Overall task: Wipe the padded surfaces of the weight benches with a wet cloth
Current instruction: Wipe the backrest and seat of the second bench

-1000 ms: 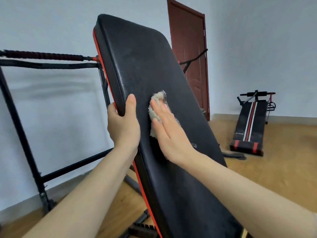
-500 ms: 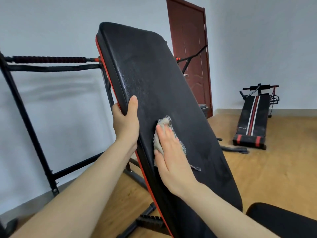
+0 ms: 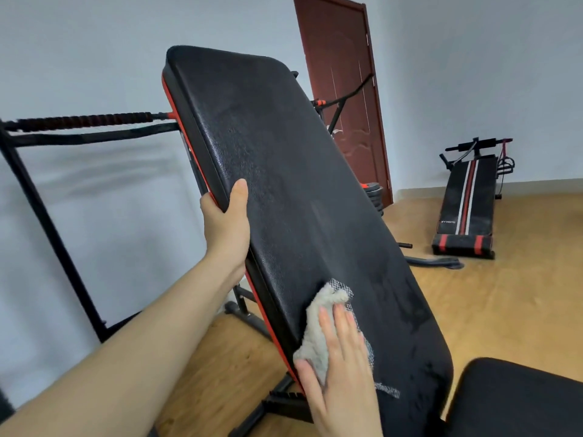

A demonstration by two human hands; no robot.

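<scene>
Right hand [image 3: 342, 357], flattened open, is being pressed on cloth [image 3: 318, 335] low on backrest pad [image 3: 299, 184]; left hand [image 3: 225, 225] is being kept clamped around pad's edge. Seat pad [image 3: 517, 402] and far bench [image 3: 467, 200] are being judged unwiped.

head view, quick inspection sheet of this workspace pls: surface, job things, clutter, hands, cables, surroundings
surface: tilted black backrest pad with red edge trim; streaky sheen across it, possibly damp.
job's things: pale cloth pressed flat on the pad's lower part; black seat pad at lower right; second bench lies on the floor by the far wall.
clutter: nothing seen.
grippers: left hand grips the pad's left edge, thumb on the face; right hand lies flat on the cloth.
cables: dark cords hang at the second bench's head end.
surroundings: black rack on the left, brown door, wooden floor, pale walls.
</scene>
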